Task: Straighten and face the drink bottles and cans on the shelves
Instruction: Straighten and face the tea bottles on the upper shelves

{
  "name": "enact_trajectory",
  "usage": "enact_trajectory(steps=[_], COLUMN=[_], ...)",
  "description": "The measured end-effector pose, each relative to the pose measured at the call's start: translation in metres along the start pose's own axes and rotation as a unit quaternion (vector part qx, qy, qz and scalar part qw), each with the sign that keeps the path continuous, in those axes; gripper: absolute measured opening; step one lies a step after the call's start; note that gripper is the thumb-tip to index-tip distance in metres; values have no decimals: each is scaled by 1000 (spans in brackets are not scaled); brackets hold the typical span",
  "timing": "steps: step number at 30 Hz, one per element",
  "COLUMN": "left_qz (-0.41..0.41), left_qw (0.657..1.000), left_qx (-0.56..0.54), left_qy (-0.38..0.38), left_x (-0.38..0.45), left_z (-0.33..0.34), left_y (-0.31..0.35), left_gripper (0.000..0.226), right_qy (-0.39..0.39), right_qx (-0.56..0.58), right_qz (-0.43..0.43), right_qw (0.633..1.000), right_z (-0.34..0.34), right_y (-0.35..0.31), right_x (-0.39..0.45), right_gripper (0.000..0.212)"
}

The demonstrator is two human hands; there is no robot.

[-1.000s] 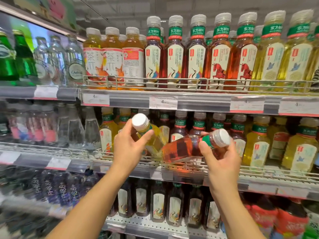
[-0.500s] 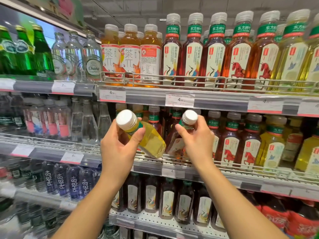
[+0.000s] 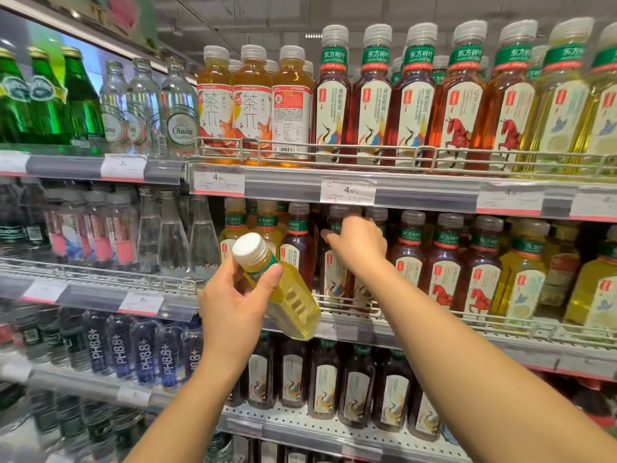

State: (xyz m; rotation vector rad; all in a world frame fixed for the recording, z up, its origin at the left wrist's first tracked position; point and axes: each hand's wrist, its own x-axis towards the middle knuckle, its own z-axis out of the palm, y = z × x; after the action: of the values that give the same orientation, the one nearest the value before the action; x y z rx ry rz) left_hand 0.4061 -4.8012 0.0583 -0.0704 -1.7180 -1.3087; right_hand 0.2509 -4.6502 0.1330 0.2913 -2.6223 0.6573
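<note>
Our left hand (image 3: 233, 302) pinches a tilted yellow tea bottle (image 3: 287, 295) by its neck while our right hand (image 3: 359, 243), fingers curled round a dark tea bottle (image 3: 334, 272), seats it; next, shelving the yellow one.

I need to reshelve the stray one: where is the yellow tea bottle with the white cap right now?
The yellow tea bottle is off the shelf, tilted in the left hand, centre of the head view, in front of the middle shelf's wire rail.

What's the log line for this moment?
left hand: holds yellow bottle, tilted, off shelf | right hand: on dark bottle neck, middle shelf | grip: unclear
</note>
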Motion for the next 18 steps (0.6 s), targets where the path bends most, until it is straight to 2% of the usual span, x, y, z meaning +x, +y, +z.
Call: enact_trajectory(steps=[4, 8, 11, 13, 15, 18], left_qz=[-18, -30, -31, -32, -33, -32], left_qw=[1000, 999, 998, 996, 993, 988], left_qx=[11, 21, 31, 35, 40, 54], left_qy=[-6, -14, -40, -71, -108, -138], left_x=[-6, -10, -15, -22, -31, -46], left_z=[11, 30, 49, 65, 83, 114], left_y=[4, 9, 13, 23, 34, 44], left_gripper=[32, 27, 27, 22, 17, 21], right_qy=[1, 27, -25, -68, -89, -72], right_qx=[60, 186, 216, 228, 239, 187], right_qz=[-31, -92, -124, -112, -83, -61], right_qw=[998, 978, 968, 965, 963, 978], right_z=[-6, -15, -22, -26, -27, -27], right_y=[14, 44, 71, 89, 110, 140], right_x=[-20, -65, -110, -140, -163, -181], right_gripper=[40, 60, 39, 36, 48, 70])
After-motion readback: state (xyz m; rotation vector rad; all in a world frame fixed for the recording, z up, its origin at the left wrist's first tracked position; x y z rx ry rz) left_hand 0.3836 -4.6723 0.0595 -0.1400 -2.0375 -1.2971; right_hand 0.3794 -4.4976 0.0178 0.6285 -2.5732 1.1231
